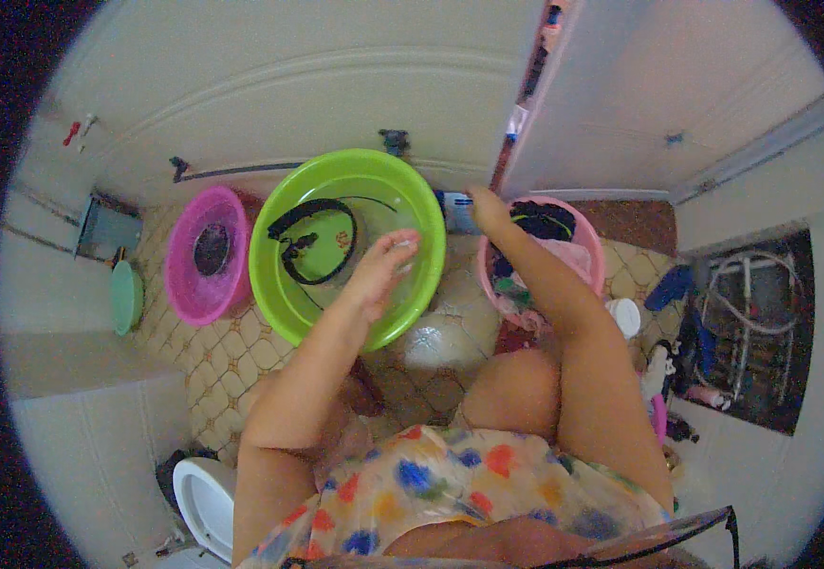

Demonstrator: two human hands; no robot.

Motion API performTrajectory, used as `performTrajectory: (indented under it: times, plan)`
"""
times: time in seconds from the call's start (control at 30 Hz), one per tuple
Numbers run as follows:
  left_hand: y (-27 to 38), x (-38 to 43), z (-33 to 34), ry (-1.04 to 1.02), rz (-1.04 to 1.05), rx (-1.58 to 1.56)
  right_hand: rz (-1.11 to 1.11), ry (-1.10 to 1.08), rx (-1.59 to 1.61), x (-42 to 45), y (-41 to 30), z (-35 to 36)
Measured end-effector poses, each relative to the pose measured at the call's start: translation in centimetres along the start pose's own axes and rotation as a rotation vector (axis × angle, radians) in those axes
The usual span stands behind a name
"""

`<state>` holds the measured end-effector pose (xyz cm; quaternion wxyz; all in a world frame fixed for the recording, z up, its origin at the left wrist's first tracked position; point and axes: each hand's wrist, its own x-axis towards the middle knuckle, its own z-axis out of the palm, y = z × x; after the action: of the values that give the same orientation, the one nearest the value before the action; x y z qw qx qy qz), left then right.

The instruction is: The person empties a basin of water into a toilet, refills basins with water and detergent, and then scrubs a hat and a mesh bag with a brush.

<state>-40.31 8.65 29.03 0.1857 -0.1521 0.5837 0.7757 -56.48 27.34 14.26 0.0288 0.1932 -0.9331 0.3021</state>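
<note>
A large lime-green plastic basin (291,313) stands on the tiled floor before me. A curved black strap-like item (353,235) with a thin cord lies in its left part. My left hand (387,264) is over the basin's right side, fingers partly bent, with something small and whitish at the fingertips that I cannot make out. My right hand (486,210) reaches past the left edge of a pink tub (598,249), near a blue-and-white container (459,212); whether it holds anything is unclear. Dark, pink and green cloths (565,257) fill the tub.
A magenta basin (178,284) with a dark round thing in it stands at the left, near a mint-green basin (127,299). A white toilet (202,498) is at lower left. A white-lidded container (625,318) and a blue slipper-like item (668,287) lie right; a door edge rises behind.
</note>
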Motion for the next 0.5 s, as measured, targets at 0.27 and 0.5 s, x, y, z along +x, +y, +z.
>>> performTrajectory:
  times: [0.27, 0.5]
  plan:
    - [0.8, -0.3, 3.8, -0.092, 0.102, -0.211, 0.309, 0.163, 0.366, -14.0, 2.9, -6.9]
    - [-1.4, 0.0, 7.2, -0.214, -0.033, -0.384, 0.623, 0.53, 0.389, -29.6, 9.9, -10.1]
